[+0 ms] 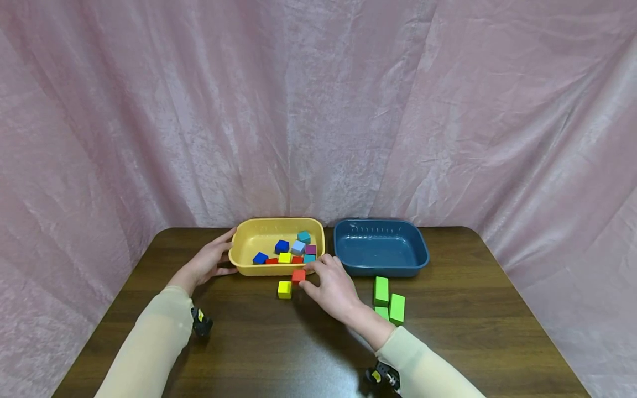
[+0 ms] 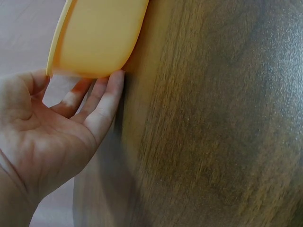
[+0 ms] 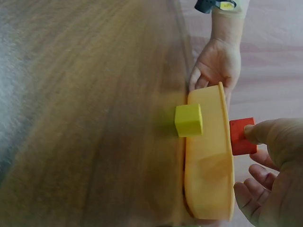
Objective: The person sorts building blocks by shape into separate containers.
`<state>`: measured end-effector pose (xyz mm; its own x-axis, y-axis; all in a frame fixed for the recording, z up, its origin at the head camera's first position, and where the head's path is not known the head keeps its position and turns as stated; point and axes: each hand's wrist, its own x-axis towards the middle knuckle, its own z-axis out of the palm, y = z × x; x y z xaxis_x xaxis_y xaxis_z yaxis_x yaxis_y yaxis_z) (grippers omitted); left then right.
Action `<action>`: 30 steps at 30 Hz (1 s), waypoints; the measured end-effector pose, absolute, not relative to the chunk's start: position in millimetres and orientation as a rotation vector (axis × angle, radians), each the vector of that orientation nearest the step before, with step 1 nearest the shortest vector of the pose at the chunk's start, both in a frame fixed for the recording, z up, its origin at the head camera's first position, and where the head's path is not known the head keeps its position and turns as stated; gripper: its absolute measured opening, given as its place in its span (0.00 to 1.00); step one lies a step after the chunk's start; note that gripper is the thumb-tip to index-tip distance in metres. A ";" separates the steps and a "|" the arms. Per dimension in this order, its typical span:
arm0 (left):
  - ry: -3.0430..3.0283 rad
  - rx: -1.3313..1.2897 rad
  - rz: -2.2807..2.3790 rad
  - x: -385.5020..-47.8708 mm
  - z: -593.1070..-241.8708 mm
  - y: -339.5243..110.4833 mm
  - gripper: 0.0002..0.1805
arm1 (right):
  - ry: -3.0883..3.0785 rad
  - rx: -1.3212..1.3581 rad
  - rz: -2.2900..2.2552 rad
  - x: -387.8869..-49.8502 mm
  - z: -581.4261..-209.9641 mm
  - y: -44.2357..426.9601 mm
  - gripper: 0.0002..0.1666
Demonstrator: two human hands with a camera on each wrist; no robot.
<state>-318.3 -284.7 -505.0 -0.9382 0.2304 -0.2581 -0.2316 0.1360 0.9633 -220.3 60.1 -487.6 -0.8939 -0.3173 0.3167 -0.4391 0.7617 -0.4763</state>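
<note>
A yellow tray (image 1: 256,270) holds several blue, red, yellow, teal and purple cubes. My left hand (image 1: 211,260) is at its left end; in the left wrist view the thumb of that hand (image 2: 52,127) touches the rim and the extended fingers rest against the tray's outer side (image 2: 99,42). My right hand (image 1: 334,287) pinches a red cube (image 1: 298,276) just in front of the tray's near rim. The right wrist view shows the red cube (image 3: 241,137) between thumb and fingers of my right hand (image 3: 279,175), raised beside the rim. A yellow cube (image 1: 284,290) sits nearby.
A dark blue tray (image 1: 381,272) stands right of the yellow one, with no blocks visible inside. Several green blocks (image 1: 396,308) are grouped in front of it, close to my right forearm. A pink curtain (image 1: 318,110) hangs behind the wooden table (image 1: 259,342).
</note>
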 end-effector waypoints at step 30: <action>2.062 0.000 1.865 -316.4 -501.4 -283.8 0.34 | -2.644 0.586 0.803 -241.7 -442.3 65.3 0.21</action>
<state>-316.4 -283.8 -501.4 -0.9357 0.2366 -0.2618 -0.2369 0.1289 0.9630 -241.7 65.3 -442.3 -0.8663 -0.2900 0.4067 -0.4672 0.7586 -0.4542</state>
